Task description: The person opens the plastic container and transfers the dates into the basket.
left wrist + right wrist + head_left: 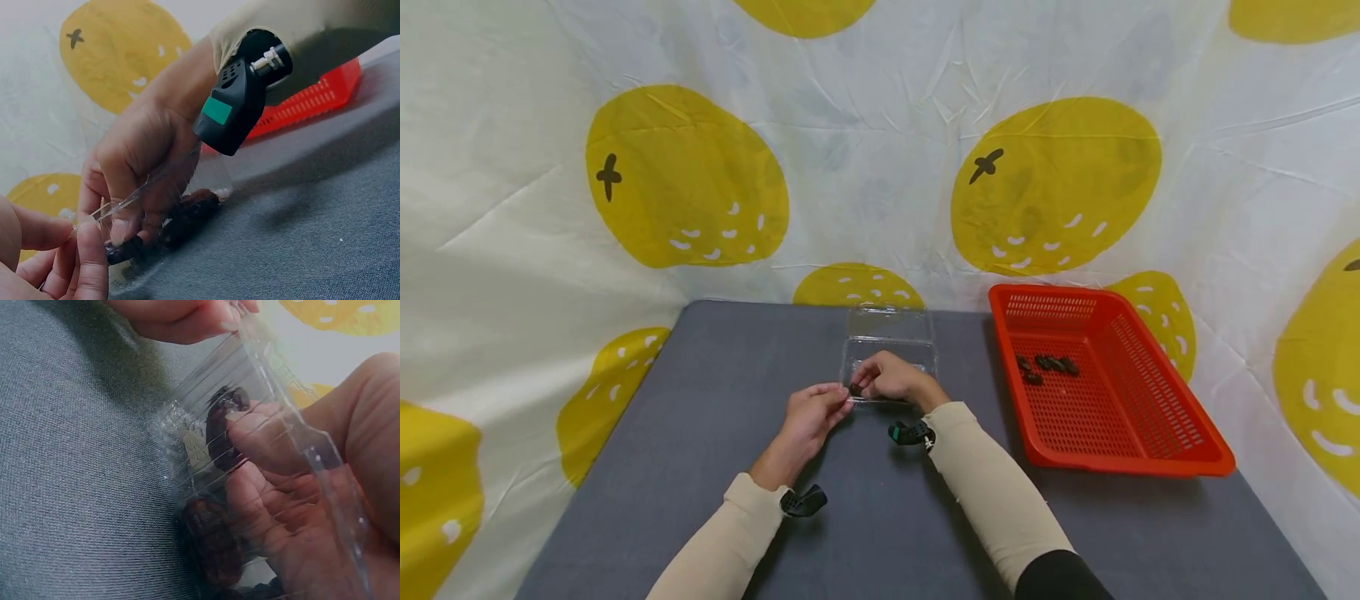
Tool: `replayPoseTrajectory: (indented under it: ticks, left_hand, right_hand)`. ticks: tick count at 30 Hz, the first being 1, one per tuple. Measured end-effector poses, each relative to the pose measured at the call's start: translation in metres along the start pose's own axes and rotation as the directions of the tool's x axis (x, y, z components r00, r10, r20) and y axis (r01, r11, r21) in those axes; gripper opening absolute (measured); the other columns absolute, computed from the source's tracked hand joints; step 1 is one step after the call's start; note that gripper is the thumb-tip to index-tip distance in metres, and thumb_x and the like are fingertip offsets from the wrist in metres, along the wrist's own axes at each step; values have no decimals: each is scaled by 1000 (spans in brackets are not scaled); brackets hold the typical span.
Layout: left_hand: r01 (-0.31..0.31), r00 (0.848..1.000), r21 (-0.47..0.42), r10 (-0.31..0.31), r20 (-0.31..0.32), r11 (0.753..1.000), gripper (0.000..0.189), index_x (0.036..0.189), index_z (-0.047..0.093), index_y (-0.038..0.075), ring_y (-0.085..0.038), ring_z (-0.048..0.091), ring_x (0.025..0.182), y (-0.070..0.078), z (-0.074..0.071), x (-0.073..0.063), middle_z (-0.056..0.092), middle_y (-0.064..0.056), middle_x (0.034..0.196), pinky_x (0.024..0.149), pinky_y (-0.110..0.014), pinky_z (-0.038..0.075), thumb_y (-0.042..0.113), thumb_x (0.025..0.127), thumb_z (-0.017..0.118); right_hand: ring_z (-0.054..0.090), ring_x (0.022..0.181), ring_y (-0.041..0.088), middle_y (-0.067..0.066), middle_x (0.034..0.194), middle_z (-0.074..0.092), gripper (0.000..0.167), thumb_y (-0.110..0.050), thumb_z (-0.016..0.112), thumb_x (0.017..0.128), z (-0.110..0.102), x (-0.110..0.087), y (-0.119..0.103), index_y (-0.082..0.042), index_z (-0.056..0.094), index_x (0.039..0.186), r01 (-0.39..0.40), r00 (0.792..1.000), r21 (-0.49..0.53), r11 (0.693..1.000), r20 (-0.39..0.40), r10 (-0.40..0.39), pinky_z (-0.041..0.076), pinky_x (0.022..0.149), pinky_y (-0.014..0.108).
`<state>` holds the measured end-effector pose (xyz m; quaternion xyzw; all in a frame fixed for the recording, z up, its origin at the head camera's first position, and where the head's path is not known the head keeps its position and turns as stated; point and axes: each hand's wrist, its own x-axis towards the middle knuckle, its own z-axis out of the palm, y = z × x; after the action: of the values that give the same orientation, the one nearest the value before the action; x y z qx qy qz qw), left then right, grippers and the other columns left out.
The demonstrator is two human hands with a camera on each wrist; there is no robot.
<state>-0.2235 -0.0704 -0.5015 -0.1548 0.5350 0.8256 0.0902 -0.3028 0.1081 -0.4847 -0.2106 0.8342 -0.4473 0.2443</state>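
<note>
A clear plastic clamshell box [889,340] lies on the table with its lid folded back toward the wall. My left hand [811,417] pinches the box's near-left rim between thumb and fingers. Inside the box, my right hand [891,377] holds a dark, wrinkled date [219,428] between thumb and fingertips, close to the front wall. Another date [212,544] rests beside it in the box, seen through the clear plastic in the right wrist view. My right hand hides part of the box's inside from the head camera.
To the right stands a red slotted plastic basket [1135,467] with several dates [1056,364] toward its left side. The grey tabletop [730,358] runs up to a white cloth wall [865,167] printed with yellow fruit.
</note>
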Motion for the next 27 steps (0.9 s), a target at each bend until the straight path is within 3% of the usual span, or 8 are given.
replayPoseTrajectory:
  ticks: [12, 18, 27]
  left_hand:
    - [-10, 1000, -8, 11, 5, 1000, 26, 119, 60, -17, -11, 71, 74, 0, 0, 2, 72, -7, 87, 69, -22, 63, -9, 95, 66]
    - [-7, 1000, 2, 7, 9, 1000, 27, 121, 59, -18, -11, 70, 73, 2, 0, 1, 72, -5, 84, 69, -22, 63, -10, 95, 65]
    - [-2, 1000, 4, 2, 19, 1000, 28, 120, 58, -18, -10, 69, 71, 0, 2, 3, 70, -4, 80, 68, -21, 63, -11, 94, 66]
  right_hand:
    - [62, 86, 13, 7, 93, 71, 28, 12, 68, 86, -16, -8, -4, 6, 72, 113, 4, 999, 62, 998, -35, -2, 54, 74, 20]
    - [64, 89, 14, 8, 96, 70, 27, 8, 67, 89, -29, -19, -12, 4, 71, 116, 16, 1000, 35, 999, -25, -15, 57, 75, 23]
    - [62, 93, 19, 6, 98, 68, 26, 9, 64, 92, -52, -41, -19, 3, 69, 117, 9, 998, 124, 992, -57, -2, 59, 81, 26]
